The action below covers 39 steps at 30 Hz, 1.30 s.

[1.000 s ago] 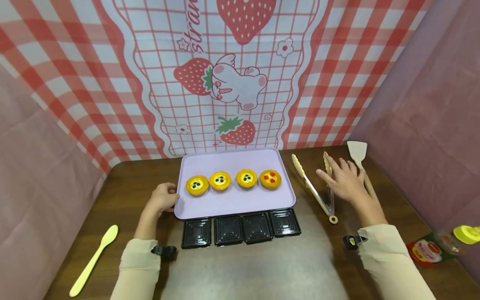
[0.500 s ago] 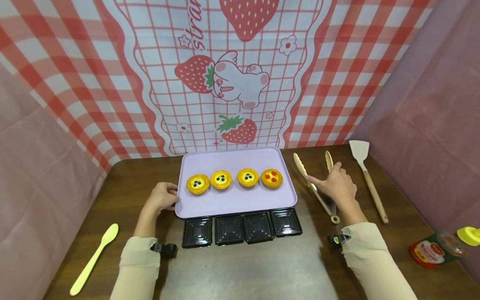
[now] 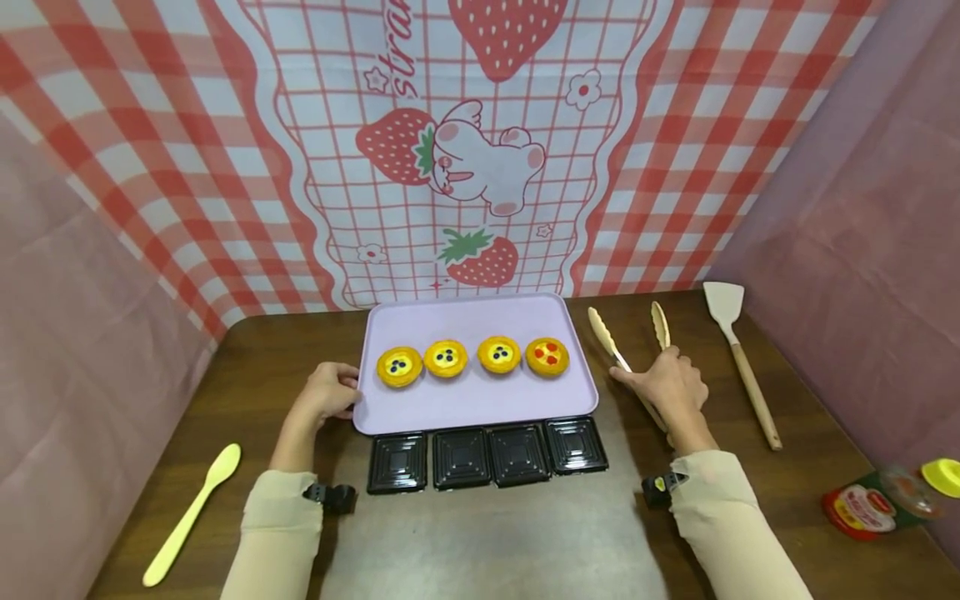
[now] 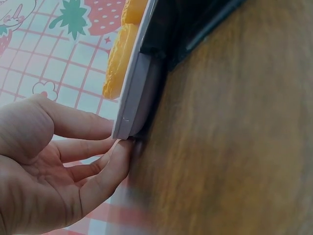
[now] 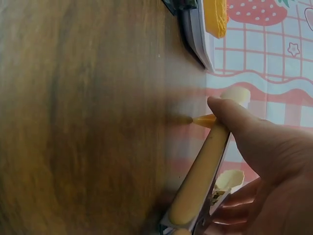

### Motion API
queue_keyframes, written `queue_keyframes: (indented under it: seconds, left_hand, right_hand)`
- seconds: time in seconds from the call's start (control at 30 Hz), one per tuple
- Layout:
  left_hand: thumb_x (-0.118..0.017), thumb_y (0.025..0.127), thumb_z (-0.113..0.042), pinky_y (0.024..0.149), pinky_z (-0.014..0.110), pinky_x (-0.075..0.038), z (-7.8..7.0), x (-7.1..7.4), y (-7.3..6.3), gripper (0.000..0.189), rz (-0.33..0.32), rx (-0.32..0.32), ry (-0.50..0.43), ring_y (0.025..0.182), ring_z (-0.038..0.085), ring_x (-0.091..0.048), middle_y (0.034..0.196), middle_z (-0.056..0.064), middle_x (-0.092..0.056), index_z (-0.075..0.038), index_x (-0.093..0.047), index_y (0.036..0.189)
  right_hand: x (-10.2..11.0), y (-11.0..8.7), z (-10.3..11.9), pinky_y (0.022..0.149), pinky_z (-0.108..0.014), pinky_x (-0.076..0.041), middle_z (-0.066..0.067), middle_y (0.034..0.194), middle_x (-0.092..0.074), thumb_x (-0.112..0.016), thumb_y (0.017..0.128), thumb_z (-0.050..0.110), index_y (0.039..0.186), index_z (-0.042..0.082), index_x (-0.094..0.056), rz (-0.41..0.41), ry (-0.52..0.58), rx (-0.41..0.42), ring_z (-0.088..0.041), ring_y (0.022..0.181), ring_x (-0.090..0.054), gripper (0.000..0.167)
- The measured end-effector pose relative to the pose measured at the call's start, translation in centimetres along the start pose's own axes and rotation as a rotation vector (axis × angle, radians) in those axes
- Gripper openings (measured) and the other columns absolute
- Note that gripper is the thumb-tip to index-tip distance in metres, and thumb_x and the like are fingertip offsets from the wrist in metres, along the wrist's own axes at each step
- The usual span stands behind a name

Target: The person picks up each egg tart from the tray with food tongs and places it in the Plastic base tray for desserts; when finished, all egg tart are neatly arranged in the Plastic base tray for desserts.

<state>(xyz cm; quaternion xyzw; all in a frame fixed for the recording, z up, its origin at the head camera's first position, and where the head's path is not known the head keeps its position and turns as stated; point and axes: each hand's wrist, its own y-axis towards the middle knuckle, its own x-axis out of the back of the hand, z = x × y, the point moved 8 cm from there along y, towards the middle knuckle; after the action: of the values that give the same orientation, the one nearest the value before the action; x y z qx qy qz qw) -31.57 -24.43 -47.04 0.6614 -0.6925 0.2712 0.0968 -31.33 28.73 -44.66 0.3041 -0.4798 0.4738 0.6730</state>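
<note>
My left hand (image 3: pixel 327 393) is at the left edge of the lilac tray (image 3: pixel 480 406). In the left wrist view its thumb meets the rim while the fingers bend against the underside. Several tarts lie in a row on the tray; a blueberry-dotted tart (image 3: pixel 400 367) is at the left end, and a tart with red pieces (image 3: pixel 547 357) at the right. To the tray's right, my right hand (image 3: pixel 670 385) grips the spread tongs (image 3: pixel 603 330). Its thumb presses one arm in the right wrist view, with the fingers around the other arm.
Several black square plastic trays (image 3: pixel 461 457) line the lilac tray's front edge. A white-headed spatula (image 3: pixel 742 367) with a wooden handle lies at right, above a red-labelled bottle (image 3: pixel 862 508). A pale yellow spoon (image 3: pixel 191 517) lies at left. A checked cloth (image 3: pixel 480 167) hangs behind.
The right hand has come left and down from beside the spatula, and now grips the tongs. The left hand stays at the tray's edge. The head view shifts slightly.
</note>
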Motion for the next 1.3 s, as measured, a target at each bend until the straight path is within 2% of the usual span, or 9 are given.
queue_keyframes:
  seconds: [0.27,0.47,0.6,0.87,0.93,1.13,1.3]
  left_hand:
    - [-0.063,0.081,0.011,0.059,0.037,-0.06,0.0,-0.3,0.4,0.046,0.002,0.001,-0.01,0.077,0.023,-0.059,0.096,0.019,-0.055,0.017,-0.052,0.125]
    - [-0.062,0.081,0.01,0.059,0.036,-0.06,0.2,-0.3,0.4,0.044,-0.001,0.002,0.006,0.078,0.023,-0.059,0.097,0.02,-0.055,0.016,-0.052,0.124]
    - [-0.061,0.082,0.01,0.06,0.036,-0.06,0.3,-0.2,0.3,0.043,-0.01,0.002,0.016,0.079,0.025,-0.058,0.098,0.02,-0.054,0.016,-0.052,0.123]
    - [-0.061,0.082,0.01,0.06,0.037,-0.06,0.4,-0.1,0.0,0.041,-0.018,-0.002,0.016,0.08,0.026,-0.058,0.098,0.021,-0.054,0.016,-0.052,0.122]
    - [-0.06,0.082,0.01,0.059,0.036,-0.06,0.5,0.0,0.0,0.041,-0.023,0.003,0.013,0.08,0.025,-0.058,0.097,0.02,-0.054,0.016,-0.053,0.122]
    - [-0.06,0.08,0.011,0.058,0.035,-0.06,0.4,0.0,-0.1,0.042,-0.032,0.009,0.013,0.079,0.024,-0.057,0.096,0.019,-0.054,0.015,-0.053,0.122]
    - [-0.059,0.08,0.011,0.058,0.035,-0.06,0.3,0.0,0.0,0.042,-0.035,0.013,0.014,0.079,0.023,-0.057,0.095,0.018,-0.054,0.015,-0.053,0.122]
  right_hand:
    - [1.0,0.0,0.0,0.063,-0.056,-0.048,-0.036,0.1,-0.06,-0.078,0.071,0.063,0.11,-0.011,-0.053,-0.066,0.076,0.06,-0.053,0.091,-0.059,0.088]
    - [3.0,0.3,0.9,0.068,-0.059,-0.048,-0.036,0.102,-0.06,-0.08,0.072,0.059,0.116,-0.011,-0.052,-0.134,0.097,0.148,-0.054,0.092,-0.059,0.087]
    - [4.8,0.2,1.6,0.065,-0.058,-0.047,-0.032,0.099,-0.06,-0.079,0.072,0.062,0.118,-0.01,-0.052,-0.171,0.079,0.182,-0.052,0.09,-0.058,0.09]
    - [7.8,-1.1,3.2,0.056,-0.049,-0.041,-0.023,0.082,-0.062,-0.077,0.068,0.068,0.094,-0.002,-0.056,-0.236,0.076,0.283,-0.044,0.075,-0.059,0.078]
    - [8.0,-1.6,3.8,0.054,-0.048,-0.04,-0.022,0.081,-0.063,-0.077,0.067,0.071,0.095,0.0,-0.058,-0.227,0.074,0.317,-0.044,0.073,-0.059,0.079]
    - [7.4,-3.4,5.5,0.05,-0.042,-0.04,-0.011,0.076,-0.063,-0.074,0.064,0.078,0.104,0.008,-0.064,-0.132,0.045,0.42,-0.035,0.066,-0.057,0.081]
    - [6.6,-4.2,6.4,0.053,-0.044,-0.043,-0.013,0.085,-0.067,-0.076,0.064,0.075,0.127,0.005,-0.064,-0.054,0.022,0.474,-0.033,0.07,-0.058,0.095]
